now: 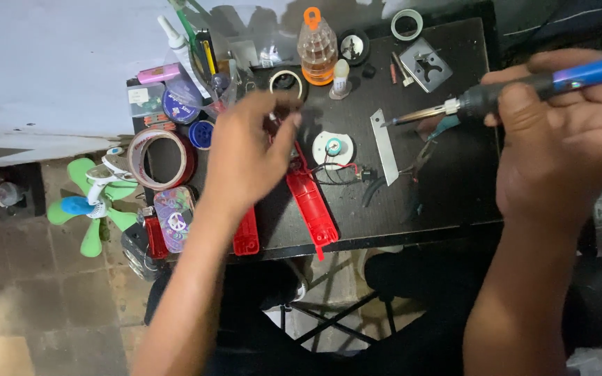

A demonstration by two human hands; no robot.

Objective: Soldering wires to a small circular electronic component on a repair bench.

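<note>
1. The right hand [566, 132] is curled tight around a blue-handled soldering iron [524, 87], tip pointing left over the black tabletop [447, 188].
2. The left hand [249, 150] hovers blurred, fingers loosely spread, above a long red plastic casing [311, 205].
3. Farther back stands a clear orange-capped bottle [317, 49].
</note>
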